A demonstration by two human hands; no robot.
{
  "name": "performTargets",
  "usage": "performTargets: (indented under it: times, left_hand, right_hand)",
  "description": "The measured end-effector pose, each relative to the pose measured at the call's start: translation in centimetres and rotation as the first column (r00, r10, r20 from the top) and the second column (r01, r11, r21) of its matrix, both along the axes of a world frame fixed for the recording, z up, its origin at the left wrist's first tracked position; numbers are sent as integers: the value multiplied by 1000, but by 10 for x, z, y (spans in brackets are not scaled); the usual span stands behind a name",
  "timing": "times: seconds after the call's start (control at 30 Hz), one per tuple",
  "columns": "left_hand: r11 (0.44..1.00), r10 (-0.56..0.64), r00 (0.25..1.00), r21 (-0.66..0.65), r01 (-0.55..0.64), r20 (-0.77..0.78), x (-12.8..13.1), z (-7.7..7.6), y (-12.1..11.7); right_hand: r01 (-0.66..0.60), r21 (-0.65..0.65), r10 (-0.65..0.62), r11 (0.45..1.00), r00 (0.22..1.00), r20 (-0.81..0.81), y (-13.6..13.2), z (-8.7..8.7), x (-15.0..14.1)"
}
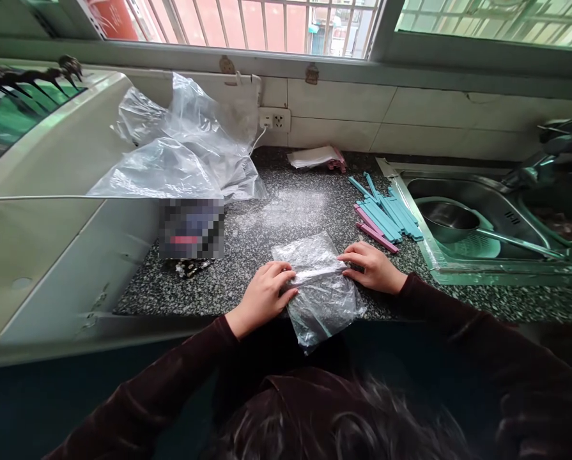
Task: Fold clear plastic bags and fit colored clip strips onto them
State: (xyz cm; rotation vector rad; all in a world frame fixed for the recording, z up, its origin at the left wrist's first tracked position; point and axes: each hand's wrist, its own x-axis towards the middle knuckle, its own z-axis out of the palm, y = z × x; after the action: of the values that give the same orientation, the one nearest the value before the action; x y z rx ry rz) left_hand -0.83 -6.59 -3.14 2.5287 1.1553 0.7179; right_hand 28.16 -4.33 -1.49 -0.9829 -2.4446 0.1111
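Note:
A clear plastic bag (321,313) lies across the front edge of the speckled countertop, its lower part hanging over. A whitish folded band (314,271) runs across it. My left hand (265,291) pinches the bag's left side at this band, thumb below and fingers above. On the other side, my right hand (374,267) is closed on the right end of the band with thumb and fingertips. Close to the right hand is a loose pile of teal bag sealing clips (386,211), with a few pink clips (376,237) beside them.
Large crumpled clear plastic bags (170,160) fill the back left. A flat stack of white and pink pieces (316,157) lies by the wall, near a socket (275,119). On the right, a metal sink (429,255) holds a long-handled pan (451,219). A blurred-out object (191,228) sits left.

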Motion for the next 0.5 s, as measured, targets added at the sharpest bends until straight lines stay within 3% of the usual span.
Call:
performTargets:
  times: [0.13,0.3,0.5]
  left_hand:
    - [1000,4,999,-11,-3,47,1,0,4]
    - [1000,11,994,-25,-8,110,2,3,11]
    - [989,118,947,-119,-86,298,-2,29,17]
  right_hand:
    - [-12,-34,13,999,999,32,3,0,0]
    - [25,-93,-29,995,999,-44,4,8,-5]
    - [18,-96,-41,995,968,-247,8,35,-9]
